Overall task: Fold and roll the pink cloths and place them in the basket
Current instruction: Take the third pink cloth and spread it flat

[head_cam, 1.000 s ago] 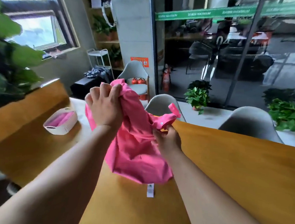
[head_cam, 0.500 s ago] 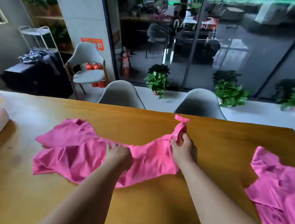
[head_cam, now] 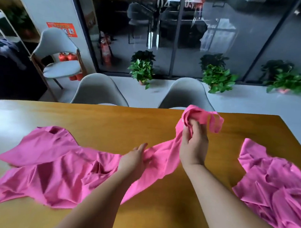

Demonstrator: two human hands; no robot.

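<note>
Pink cloth [head_cam: 51, 169] folds bury the left hand's [head_cam: 133, 162] fingertips.

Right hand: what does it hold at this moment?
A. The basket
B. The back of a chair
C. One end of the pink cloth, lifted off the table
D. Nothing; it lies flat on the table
C: the right hand has its fingers curled round one end of the cloth, and that end is raised above the table.
</note>
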